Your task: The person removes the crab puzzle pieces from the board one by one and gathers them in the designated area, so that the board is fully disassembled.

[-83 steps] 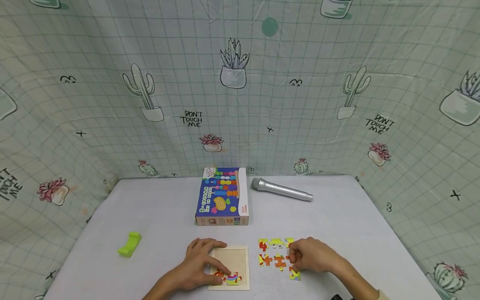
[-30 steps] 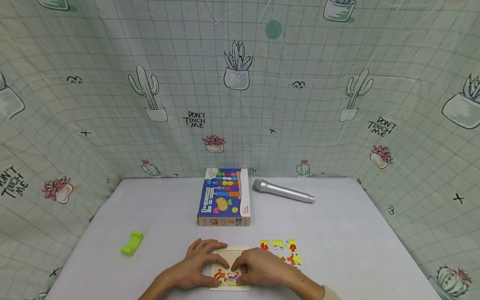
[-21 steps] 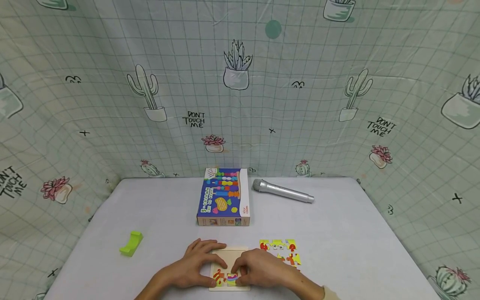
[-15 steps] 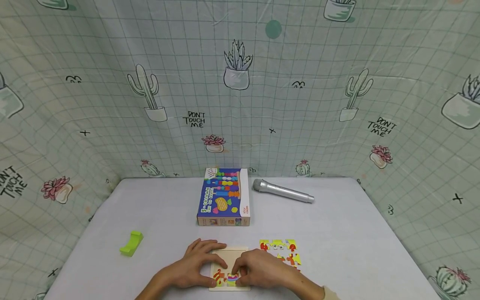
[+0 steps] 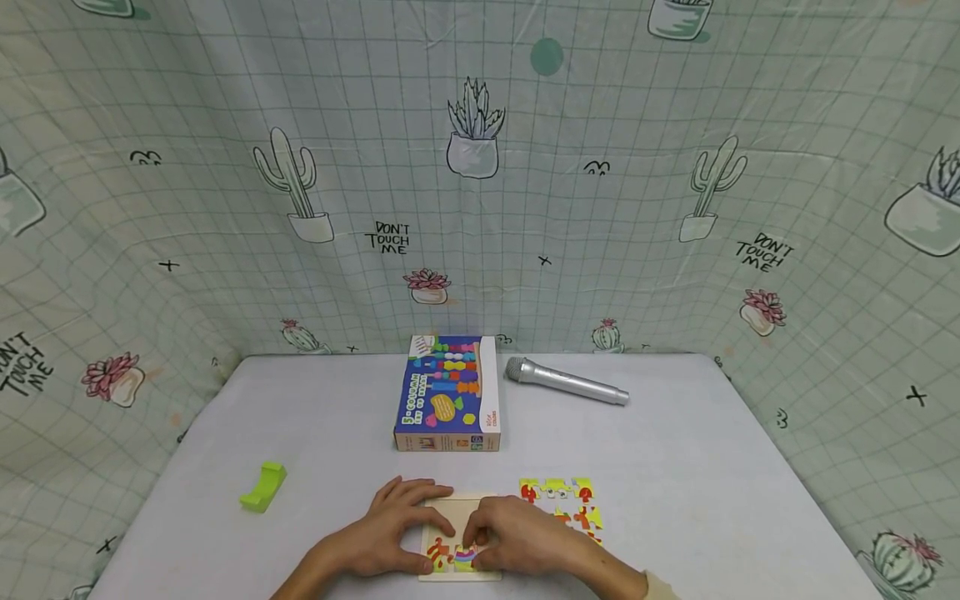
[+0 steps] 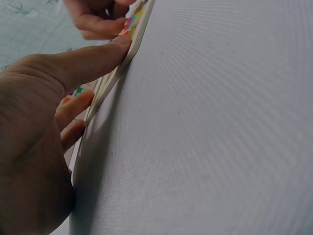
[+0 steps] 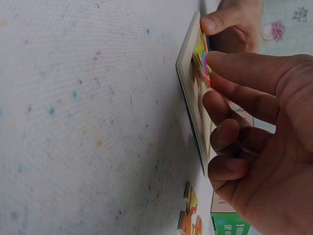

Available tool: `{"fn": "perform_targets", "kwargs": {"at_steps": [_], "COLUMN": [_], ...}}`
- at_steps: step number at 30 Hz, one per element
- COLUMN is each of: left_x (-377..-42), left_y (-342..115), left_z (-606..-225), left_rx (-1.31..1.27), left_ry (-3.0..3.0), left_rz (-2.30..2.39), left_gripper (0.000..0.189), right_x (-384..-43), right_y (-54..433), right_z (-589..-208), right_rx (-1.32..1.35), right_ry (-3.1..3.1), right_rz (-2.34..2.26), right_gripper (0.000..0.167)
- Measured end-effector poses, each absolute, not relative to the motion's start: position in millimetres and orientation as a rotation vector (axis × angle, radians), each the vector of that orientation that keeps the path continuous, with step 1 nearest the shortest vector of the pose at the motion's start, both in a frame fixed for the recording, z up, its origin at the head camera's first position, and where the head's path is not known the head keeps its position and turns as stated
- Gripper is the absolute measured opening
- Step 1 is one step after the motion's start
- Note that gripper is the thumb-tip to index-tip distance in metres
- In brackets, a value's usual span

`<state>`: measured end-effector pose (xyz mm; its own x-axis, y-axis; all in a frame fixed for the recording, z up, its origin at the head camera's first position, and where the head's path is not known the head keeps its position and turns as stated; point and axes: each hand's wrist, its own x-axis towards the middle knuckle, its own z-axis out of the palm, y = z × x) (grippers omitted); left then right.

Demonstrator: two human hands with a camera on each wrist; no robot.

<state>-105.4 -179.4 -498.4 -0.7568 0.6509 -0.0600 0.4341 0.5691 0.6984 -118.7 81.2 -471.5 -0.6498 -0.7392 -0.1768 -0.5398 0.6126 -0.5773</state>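
A shallow wooden puzzle tray (image 5: 459, 577) lies near the table's front edge. My left hand (image 5: 386, 533) holds its left side, thumb at the lower corner and other fingers spread toward the far edge. In the tray's lower left lies an orange-and-yellow puzzle piece (image 5: 438, 553). Beside it sits a rainbow-striped puzzle piece (image 5: 465, 557), which my right hand (image 5: 525, 537) pinches between thumb and fingers. The right wrist view shows that rainbow piece (image 7: 204, 61) tilted slightly within the tray. Several loose puzzle pieces (image 5: 585, 518) lie right of the tray, partly hidden by my right hand.
A blue toy box (image 5: 446, 392) stands behind the tray. To its right lies a silver microphone (image 5: 567, 382). A lime-green curved block (image 5: 263, 487) rests on the left of the white table (image 5: 675, 467). Patterned cloth (image 5: 375, 167) hangs around the back and sides.
My right hand has moved left from the loose pieces to the tray and now pinches the rainbow piece. My left hand stays at the tray. Little differs over the last second.
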Motion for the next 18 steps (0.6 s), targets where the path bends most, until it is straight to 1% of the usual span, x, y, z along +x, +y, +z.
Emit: {"fn": "perform_targets", "kwargs": {"at_steps": [18], "left_x": [-106.4], "left_y": [-179.4], "left_z": [-500.3], "left_rx": [0.921], "left_ry": [2.498], "left_rz": [1.000], "left_gripper": [0.032], "right_x": [-120.4], "right_y": [77.7], "right_z": [-473.0], "right_rx": [-0.955], "right_ry": [2.366], "right_rz": [-0.832], "right_gripper": [0.013]}}
